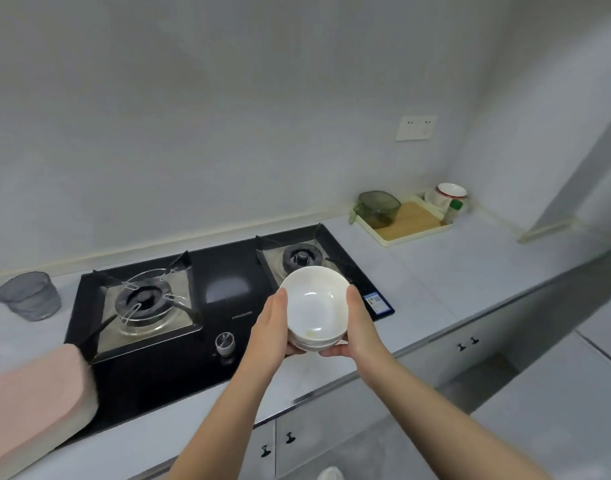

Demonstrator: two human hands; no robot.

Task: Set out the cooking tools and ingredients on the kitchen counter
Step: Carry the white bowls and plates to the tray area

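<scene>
At the 8 o'clock edge of the view, a pink cloth-covered item [33, 407] is overlapping the front-left corner of the black gas hob [179, 372]; what it is cannot be told. At 9 o'clock, a grey mesh basket [30, 296] is standing on the pale counter [470, 271], just left of the hob and apart from it. The hob is sitting set into the counter, its left burner [144, 301] is carrying a wire ring stand, and a round control knob [225, 342] is showing at the hob's front middle. Right of the knob, the left hand [271, 330] is gripping the stack of white bowls [314, 303] at the stack's 9 o'clock side, thumb lying along the top rim, fingers curling under the base. The stack, nested and roughly upright, is being carried over the hob's front-right corner, at 6 o'clock of the right burner [302, 258]. The right hand [359, 327] is gripping the same stack at its 3 o'clock side, thumb pressing against the rim, fingers curling beneath. At 2 o'clock of the bowls, well apart, a cream tray [387, 241] is sitting on the counter against the wall, holding a green transparent container [378, 207], a wooden board [414, 216] and a small green-capped bottle [454, 209]. A white red-rimmed bowl [451, 191] is resting at the tray's far right corner; whether it is inside cannot be told. A wall socket [416, 128] is showing at 12 o'clock of the tray.
</scene>
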